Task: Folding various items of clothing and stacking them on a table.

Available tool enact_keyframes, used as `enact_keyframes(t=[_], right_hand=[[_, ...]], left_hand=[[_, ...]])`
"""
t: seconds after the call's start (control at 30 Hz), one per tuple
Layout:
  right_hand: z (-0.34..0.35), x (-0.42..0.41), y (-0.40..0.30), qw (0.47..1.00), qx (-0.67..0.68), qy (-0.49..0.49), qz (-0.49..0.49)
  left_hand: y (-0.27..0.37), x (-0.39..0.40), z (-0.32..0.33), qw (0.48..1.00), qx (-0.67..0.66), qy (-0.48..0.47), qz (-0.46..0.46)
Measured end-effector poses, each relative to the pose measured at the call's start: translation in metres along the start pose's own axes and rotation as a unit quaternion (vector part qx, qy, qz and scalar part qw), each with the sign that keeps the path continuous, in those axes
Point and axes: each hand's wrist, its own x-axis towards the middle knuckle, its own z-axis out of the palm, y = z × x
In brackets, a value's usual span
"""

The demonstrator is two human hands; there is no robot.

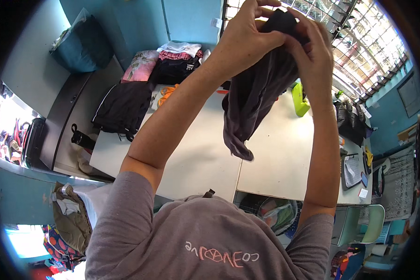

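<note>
A dark grey cloth garment [255,94] hangs from both hands, raised over the far side of a white table [196,150]. My left hand [253,38] grips its bunched black upper part, thumb pointing toward the other hand. On the other side of that bunch, my right hand [313,42] pinches the fabric, the thumbs almost meeting. The garment's lower end dangles above the seam between two tabletops. Its exact kind cannot be told, since it is folded on itself.
Folded black clothing [124,105] lies at the table's left, near a stack of folded clothes [178,63] and a pink floral bundle [141,64]. A lime-green holder [300,101] stands at the back. A clipboard [352,171] and phone [364,179] lie right. A black bottle [83,137] is left.
</note>
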Motion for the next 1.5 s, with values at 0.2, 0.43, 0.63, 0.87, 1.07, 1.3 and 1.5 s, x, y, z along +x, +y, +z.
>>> enact_keyframes(t=[0.2, 0.43, 0.63, 0.87, 1.07, 1.3, 1.5], right_hand=[[-0.015, 0.01, 0.01, 0.983, 0.081, -0.133, 0.098], [-0.033, 0.027, 0.008, 0.975, 0.096, -0.185, 0.075], [-0.047, 0.043, -0.024, 0.97, 0.128, -0.167, 0.121], [-0.061, 0.043, -0.016, 0.958, 0.189, -0.12, 0.181], [-0.105, 0.02, 0.03, 0.956, 0.126, -0.083, 0.253], [-0.129, -0.023, 0.07, 0.921, 0.185, -0.167, 0.3], [-0.088, -0.095, 0.104, 0.902, -0.096, -0.346, 0.238]], left_hand=[[-0.006, -0.022, -0.002, 0.994, -0.087, -0.022, 0.06], [-0.054, -0.068, -0.025, 0.98, 0.124, -0.002, 0.159], [-0.094, -0.133, -0.012, 0.992, 0.113, -0.012, 0.06], [-0.135, -0.183, -0.001, 0.968, 0.247, -0.039, -0.035], [-0.135, -0.193, -0.035, 0.967, -0.062, -0.008, -0.249], [-0.138, -0.197, -0.063, 0.977, -0.011, -0.017, -0.21], [-0.158, -0.172, -0.099, 0.984, 0.151, -0.015, -0.095]])
